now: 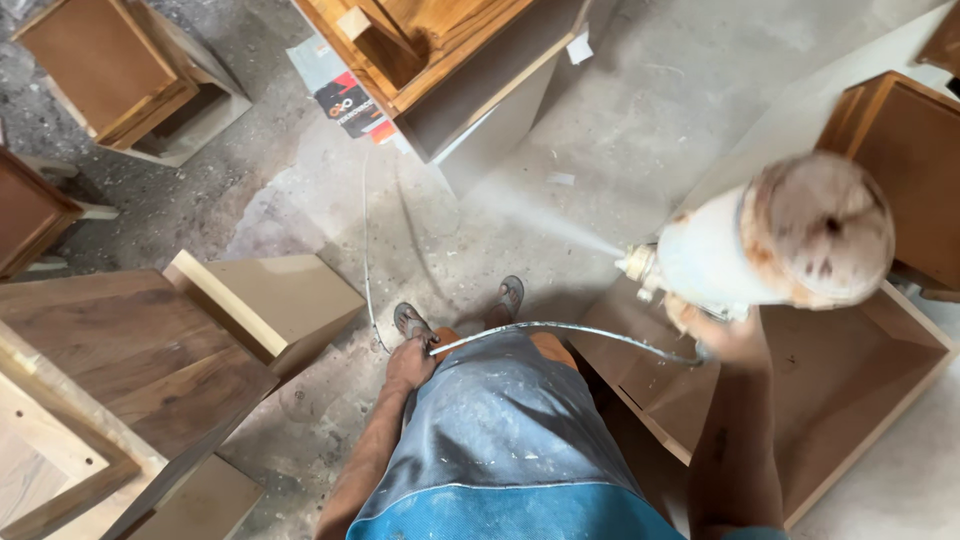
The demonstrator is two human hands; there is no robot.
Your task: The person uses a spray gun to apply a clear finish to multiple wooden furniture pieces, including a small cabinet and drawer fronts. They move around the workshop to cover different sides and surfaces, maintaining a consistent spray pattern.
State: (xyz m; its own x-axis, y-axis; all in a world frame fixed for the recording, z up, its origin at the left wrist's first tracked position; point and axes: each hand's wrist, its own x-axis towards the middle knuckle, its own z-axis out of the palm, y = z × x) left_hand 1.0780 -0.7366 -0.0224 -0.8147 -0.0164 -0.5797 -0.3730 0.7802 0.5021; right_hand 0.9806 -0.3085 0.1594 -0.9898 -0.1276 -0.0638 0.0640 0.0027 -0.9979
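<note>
My right hand (725, 335) grips a spray gun (650, 270) topped by a paint-crusted white cup (790, 235), raised high on the right. A fine mist jets leftward from its nozzle toward a wooden cabinet (470, 70) at the top centre. My left hand (410, 360) is closed around the thin air hose (560, 330), holding it at hip height; the hose arcs across to the gun and also trails over the concrete floor (640, 120). My feet in sandals (505, 295) show below the shorts.
Wooden cabinet boxes ring me: an open carcass (850, 400) under my right arm, one at the right edge (910, 150), a dark panel piece (140, 360) at lower left, a box (270, 300) beside it, another at top left (110, 70). Papers (345, 95) lie on the floor.
</note>
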